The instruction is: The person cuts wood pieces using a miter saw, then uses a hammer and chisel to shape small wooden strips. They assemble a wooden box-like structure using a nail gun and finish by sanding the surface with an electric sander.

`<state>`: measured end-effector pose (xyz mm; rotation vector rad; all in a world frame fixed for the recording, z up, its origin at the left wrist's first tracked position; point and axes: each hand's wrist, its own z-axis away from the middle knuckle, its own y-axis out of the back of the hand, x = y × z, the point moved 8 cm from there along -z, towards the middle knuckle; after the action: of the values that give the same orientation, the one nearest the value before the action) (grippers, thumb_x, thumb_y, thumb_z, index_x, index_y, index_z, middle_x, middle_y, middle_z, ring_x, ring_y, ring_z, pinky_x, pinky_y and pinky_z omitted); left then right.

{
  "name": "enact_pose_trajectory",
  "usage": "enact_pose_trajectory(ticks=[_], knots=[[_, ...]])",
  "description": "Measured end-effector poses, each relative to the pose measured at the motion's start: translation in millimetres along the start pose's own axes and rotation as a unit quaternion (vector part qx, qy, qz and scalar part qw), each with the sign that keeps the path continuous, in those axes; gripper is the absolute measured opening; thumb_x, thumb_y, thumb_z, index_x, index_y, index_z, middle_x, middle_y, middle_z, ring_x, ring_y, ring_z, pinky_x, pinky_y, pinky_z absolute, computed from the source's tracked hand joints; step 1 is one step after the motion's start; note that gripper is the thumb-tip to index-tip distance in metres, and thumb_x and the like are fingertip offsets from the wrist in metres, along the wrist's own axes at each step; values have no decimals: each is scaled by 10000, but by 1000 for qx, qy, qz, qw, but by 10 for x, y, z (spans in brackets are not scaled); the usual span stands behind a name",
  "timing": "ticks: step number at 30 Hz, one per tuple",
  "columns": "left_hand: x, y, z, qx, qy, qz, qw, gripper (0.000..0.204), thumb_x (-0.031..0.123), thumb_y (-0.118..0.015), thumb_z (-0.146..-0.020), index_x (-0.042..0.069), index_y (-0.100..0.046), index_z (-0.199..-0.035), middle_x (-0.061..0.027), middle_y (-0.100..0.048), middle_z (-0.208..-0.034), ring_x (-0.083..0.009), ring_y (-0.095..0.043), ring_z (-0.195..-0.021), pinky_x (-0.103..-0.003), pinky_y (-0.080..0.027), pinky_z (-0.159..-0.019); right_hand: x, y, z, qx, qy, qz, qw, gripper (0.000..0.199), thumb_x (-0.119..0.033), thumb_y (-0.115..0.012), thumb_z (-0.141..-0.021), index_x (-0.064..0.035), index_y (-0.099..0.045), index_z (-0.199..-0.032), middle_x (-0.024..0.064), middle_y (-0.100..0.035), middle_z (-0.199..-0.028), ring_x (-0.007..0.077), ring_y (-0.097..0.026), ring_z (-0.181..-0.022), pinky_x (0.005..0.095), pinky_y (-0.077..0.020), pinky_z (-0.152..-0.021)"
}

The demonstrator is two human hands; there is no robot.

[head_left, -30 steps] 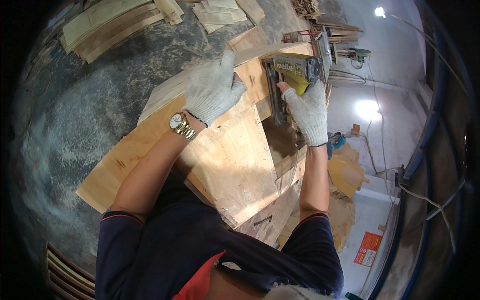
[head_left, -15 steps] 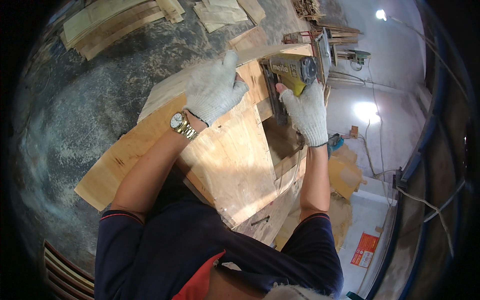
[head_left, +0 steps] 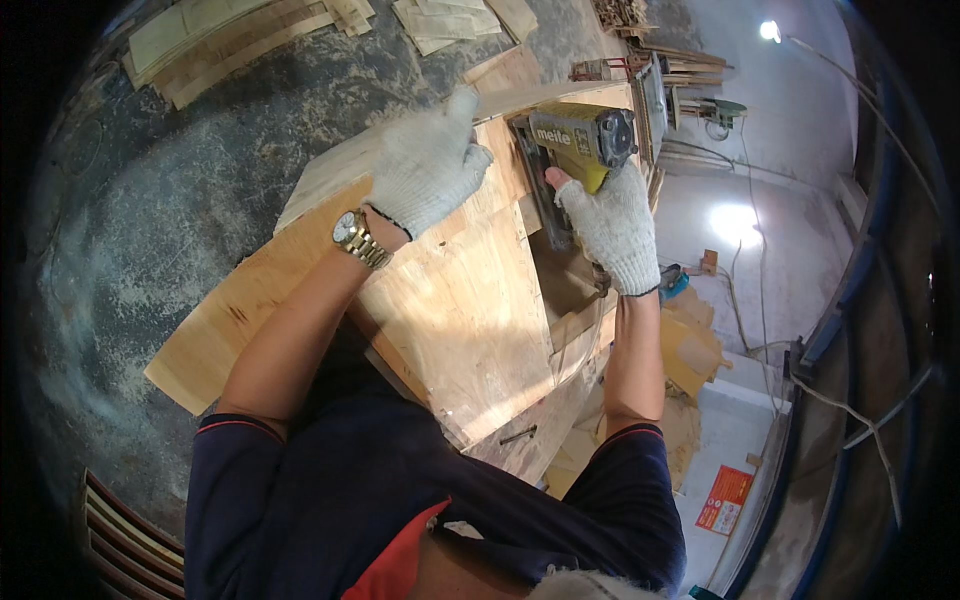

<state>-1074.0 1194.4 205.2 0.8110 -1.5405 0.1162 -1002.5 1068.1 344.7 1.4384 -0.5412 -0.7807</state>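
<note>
My right hand (head_left: 612,225), in a white knit glove, is closed around the grip of a yellow and black nail gun (head_left: 580,137). The tool's nose and magazine rest over the far part of a plywood box (head_left: 465,310), beside a rectangular opening (head_left: 565,285). My left hand (head_left: 425,175), also gloved, wraps over the upper edge of a thin plywood panel (head_left: 330,182) along the box's left side. Its thumb lies toward the box and one finger points forward; the other fingers are hidden behind the panel. A hose (head_left: 597,325) hangs below the nail gun.
A long plywood strip (head_left: 215,340) juts out to the left of the box. Plywood sheets (head_left: 220,45) lie stacked on the concrete floor (head_left: 150,250) at the far left. Cardboard (head_left: 690,345) lies to the right by the white wall. A small dark metal piece (head_left: 518,435) sits on the near board.
The nail gun in my right hand has shifted slightly left and tilted a little. My left hand has moved slightly, staying at the panel's edge.
</note>
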Motion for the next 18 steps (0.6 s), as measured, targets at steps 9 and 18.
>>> enact_pose_trajectory(ticks=[9,18], knots=[[-36,-41,8,13,-10,-2,1000,347,207,-614,-855,46,-541,-1154,-123,-729,-821,-333,-722,-741,-450,-564,-680,-53,-66,36,-13,17,-49,999,413,-268,-764,-893,10,-663,-1182,212,-747,-1059,379,-715,-999,436,-553,-850],[-48,-64,2,-1,-7,-13,1000,333,204,-603,-863,53,-532,-1151,-109,-728,-825,-316,-721,-730,-441,-567,-682,-21,-114,92,-76,-88,-54,992,411,-287,-749,-907,27,-655,-1155,237,-740,-1021,370,-729,-949,438,-563,-809]])
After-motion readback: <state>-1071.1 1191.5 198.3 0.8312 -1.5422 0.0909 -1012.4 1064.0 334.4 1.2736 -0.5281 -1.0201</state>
